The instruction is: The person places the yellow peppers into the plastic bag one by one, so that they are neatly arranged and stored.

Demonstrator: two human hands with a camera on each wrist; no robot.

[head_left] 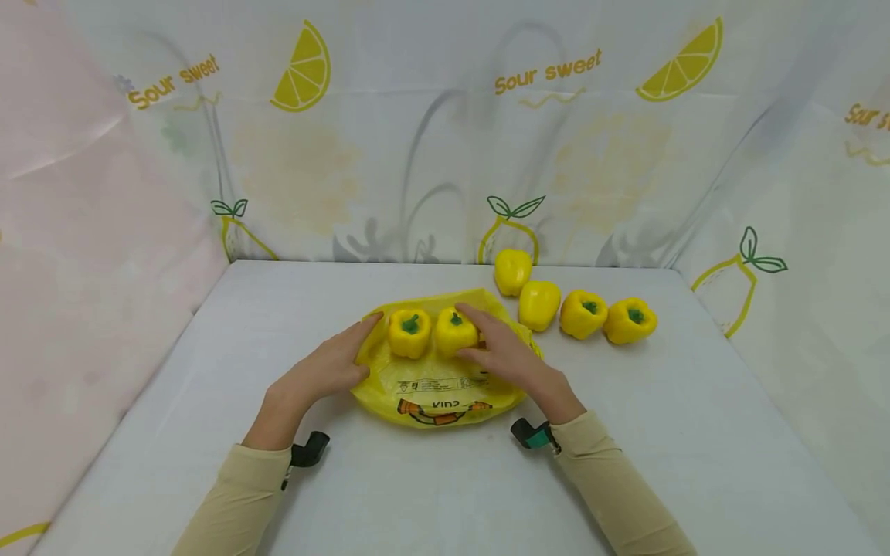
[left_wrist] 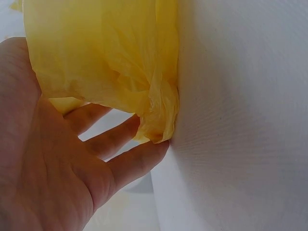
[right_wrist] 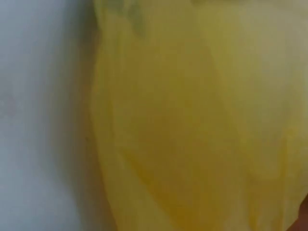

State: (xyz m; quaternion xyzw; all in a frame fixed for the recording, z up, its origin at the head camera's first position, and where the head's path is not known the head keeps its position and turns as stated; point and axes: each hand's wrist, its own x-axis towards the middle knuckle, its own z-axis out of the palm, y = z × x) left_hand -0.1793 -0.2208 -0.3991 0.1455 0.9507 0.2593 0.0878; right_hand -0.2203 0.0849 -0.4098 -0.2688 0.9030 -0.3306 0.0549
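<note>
A yellow plastic bag (head_left: 417,398) with dark print lies on the white table, its mouth spread. Two yellow bell peppers sit within it: a left bell pepper (head_left: 409,333) and a right bell pepper (head_left: 455,332), green stems facing up. My right hand (head_left: 506,347) holds the right pepper between thumb and fingers. At the bag's left side, my left hand (head_left: 330,359) touches the plastic, its fingers (left_wrist: 137,166) spread along the outside. Yellow plastic (right_wrist: 168,120) fills most of the right wrist view and hides nearly all of that hand.
Behind and right of the bag, several more yellow bell peppers stand in a slanting row, among them a stemless-looking pepper (head_left: 539,305) and the rightmost pepper (head_left: 630,320). A printed cloth backdrop (head_left: 389,154) rises behind the white table (head_left: 695,432).
</note>
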